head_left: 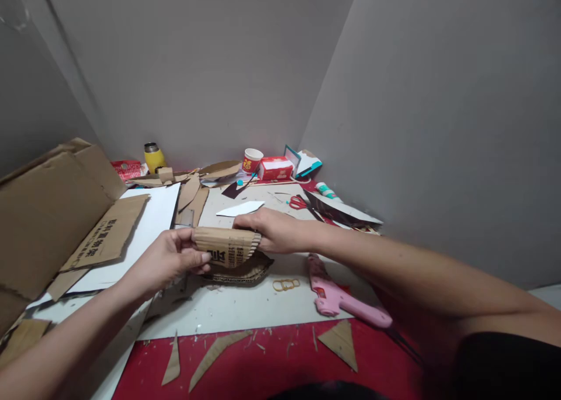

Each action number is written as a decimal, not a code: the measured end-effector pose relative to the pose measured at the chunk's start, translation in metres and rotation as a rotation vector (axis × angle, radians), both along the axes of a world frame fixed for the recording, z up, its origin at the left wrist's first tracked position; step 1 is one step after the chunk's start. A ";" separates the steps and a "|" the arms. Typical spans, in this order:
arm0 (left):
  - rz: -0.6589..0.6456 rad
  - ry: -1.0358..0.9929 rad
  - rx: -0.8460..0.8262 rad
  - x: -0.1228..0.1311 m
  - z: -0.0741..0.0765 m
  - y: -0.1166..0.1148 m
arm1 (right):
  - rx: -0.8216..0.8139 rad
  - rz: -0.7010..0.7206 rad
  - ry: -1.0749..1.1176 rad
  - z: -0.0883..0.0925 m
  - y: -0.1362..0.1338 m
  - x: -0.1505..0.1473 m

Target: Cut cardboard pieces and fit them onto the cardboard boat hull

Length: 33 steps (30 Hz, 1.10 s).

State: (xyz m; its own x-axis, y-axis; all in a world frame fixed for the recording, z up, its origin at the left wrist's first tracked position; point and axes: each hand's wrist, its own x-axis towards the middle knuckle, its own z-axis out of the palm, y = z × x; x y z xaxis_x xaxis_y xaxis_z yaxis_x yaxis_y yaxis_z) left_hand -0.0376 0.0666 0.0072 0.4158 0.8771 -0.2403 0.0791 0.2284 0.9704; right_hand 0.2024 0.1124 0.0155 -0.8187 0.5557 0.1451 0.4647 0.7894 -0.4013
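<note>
Between my two hands is a curved, scored piece of brown cardboard point(228, 245) with black printing. My left hand point(177, 254) pinches its left end, thumb on the printed face. At the right end, the fingers of my right hand point(267, 230) are closed on the corrugated edge, partly hidden behind it. Just below lies another curved cardboard piece point(245, 270) with a dark corrugated rim. A small chain of tan loops point(286, 284) sits to its right on the white board point(175, 315). Further right rests a pink hot glue gun point(350, 305).
Cardboard offcuts point(214, 353) lie on the red tabletop point(254, 376) in front. A large cardboard box point(56, 213) stands at left. Red-handled scissors point(298, 202), a paper cup point(253, 160), a red box point(276, 168) and a yellow bottle point(153, 157) are at the back.
</note>
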 end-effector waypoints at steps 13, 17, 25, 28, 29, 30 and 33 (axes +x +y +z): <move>0.025 0.226 -0.029 -0.006 -0.003 0.007 | -0.089 -0.020 -0.002 -0.009 0.007 -0.009; 0.059 0.325 0.028 0.001 0.001 0.001 | -0.057 0.002 0.026 -0.014 0.010 -0.007; 0.069 0.371 0.118 0.005 -0.003 -0.006 | -0.037 0.051 0.053 -0.019 0.013 -0.005; 0.077 0.391 0.180 0.004 -0.005 -0.008 | -0.015 0.051 0.045 -0.019 0.013 -0.005; 0.083 0.391 0.187 0.004 -0.006 -0.008 | -0.010 0.051 0.038 -0.019 0.013 -0.005; 0.090 0.389 0.187 0.004 -0.006 -0.008 | -0.007 0.051 0.032 -0.019 0.013 -0.005; 0.108 0.385 0.193 0.005 -0.006 -0.008 | -0.005 0.053 0.022 -0.019 0.014 -0.005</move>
